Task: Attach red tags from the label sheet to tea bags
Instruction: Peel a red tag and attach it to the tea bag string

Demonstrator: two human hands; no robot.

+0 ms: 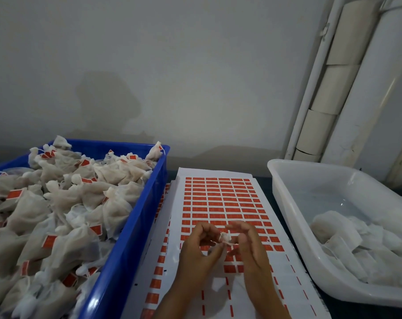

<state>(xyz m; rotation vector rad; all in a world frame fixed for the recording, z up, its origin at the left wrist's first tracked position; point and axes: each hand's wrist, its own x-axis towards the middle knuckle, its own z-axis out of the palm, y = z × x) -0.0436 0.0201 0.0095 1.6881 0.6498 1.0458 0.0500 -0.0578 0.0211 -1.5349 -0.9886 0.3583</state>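
A white label sheet [220, 199] with rows of red tags lies in the middle of the table; its near rows are stripped bare. Above the sheet's near part, my left hand [196, 252] and my right hand [250, 247] meet, both with curled fingers pinching a small white tea bag [225, 237] and its string between them. Whether a red tag is in my fingers cannot be told. A blue crate [135, 229] on the left is heaped with tea bags that carry red tags. A white tub [287, 194] on the right holds plain white tea bags [356, 245].
More label sheets lie under the top one, their edges showing at the left [163, 203]. A grey wall rises behind the table. White pipes and cardboard rolls [328, 95] lean in the right corner. Dark table surface shows between sheet and tub.
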